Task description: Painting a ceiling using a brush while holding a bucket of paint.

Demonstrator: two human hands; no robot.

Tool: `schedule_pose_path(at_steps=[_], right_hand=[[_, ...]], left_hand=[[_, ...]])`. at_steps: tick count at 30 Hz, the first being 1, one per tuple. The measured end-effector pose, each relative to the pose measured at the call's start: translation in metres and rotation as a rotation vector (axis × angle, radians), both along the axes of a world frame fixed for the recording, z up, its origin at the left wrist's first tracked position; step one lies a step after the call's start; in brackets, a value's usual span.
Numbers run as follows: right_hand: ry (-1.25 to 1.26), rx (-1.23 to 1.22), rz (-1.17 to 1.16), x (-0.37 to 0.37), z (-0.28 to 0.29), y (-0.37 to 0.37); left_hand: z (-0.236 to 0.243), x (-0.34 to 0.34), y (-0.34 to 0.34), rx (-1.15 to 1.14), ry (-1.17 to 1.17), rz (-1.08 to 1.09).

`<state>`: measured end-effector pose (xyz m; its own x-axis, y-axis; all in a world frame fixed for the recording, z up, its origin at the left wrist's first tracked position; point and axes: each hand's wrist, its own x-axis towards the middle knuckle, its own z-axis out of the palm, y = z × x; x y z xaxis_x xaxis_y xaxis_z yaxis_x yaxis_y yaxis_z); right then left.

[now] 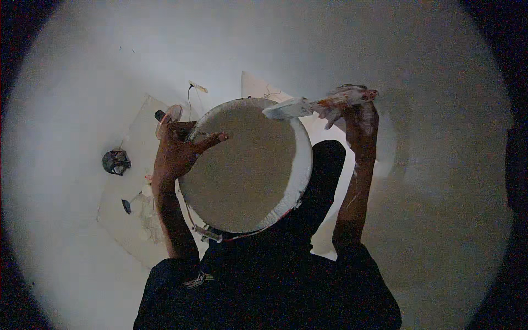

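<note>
A round bucket (236,170) stands tilted in front of me, with a smooth grey-beige mass inside and white smears along its inner right wall. My left hand (184,148) grips its left rim, thumb stretched over the inside and fingers hidden beyond the edge. At the upper right, my right hand (357,110), smeared with white, is closed around a flat-headed hand tool (291,109). White material coats the tool's head, which reaches over the bucket's far right rim; its exact kind is unclear. A wire handle with a grip (206,233) hangs at the near side.
Left of the bucket lies a pale sheet (124,212) with a small dark-headed item (126,206). A dark rounded object (116,163) sits by its edge. Beyond my left hand are a clear round item (168,121) and a thin cord (190,102). My dark-clothed leg (328,165) is right of the bucket.
</note>
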<state>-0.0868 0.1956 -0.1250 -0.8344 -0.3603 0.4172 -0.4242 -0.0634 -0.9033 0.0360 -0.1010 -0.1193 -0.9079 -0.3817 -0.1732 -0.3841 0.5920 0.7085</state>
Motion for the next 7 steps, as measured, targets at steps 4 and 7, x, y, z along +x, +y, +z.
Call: schedule_pose_path(at_steps=[4,7], right_hand=[[0.110,0.012,-0.225,-0.003,0.004,0.020],[0.200,-0.040,-0.306,-0.017,0.002,0.038]], left_hand=[[-0.030,-0.003,-0.017,-0.491,0.228,-0.396],[-0.020,-0.006,-0.002,-0.001,-0.011,-0.013]])
